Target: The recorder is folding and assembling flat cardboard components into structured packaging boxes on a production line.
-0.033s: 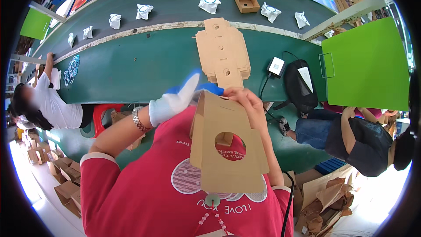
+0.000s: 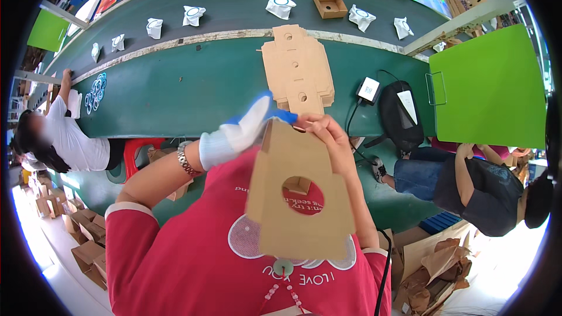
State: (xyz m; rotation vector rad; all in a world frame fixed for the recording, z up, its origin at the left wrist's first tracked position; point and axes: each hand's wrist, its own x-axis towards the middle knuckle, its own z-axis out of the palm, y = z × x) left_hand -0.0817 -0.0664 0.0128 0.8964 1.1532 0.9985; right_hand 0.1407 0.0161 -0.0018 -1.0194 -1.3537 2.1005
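Note:
A brown, partly folded cardboard box [image 2: 295,231] with a round cut-out hangs tilted in front of my chest. My left hand [image 2: 243,131], in a white and blue glove, holds it by the far left corner; the thumb sticks up and the blue-tipped fingers reach along the far edge. Bare fingers of my right hand [image 2: 328,131] are bent around the far right edge, close to a small slot. Parts of both hands are hidden behind the cardboard. Just beyond them, a stack of flat die-cut cardboard blanks [image 2: 295,73] lies on the green table [image 2: 193,93].
Several white wrapped items [image 2: 281,6] and an open small box [image 2: 331,6] sit on the belt [image 2: 234,9]. To the right are a white device [image 2: 368,89], a black bag [image 2: 404,117] and a green panel [image 2: 492,88]. Co-workers sit at both sides.
The box has swung slightly left and turned flatter toward view, hiding its left side wall. My left hand has shifted slightly up and right; my right hand stays at the far edge.

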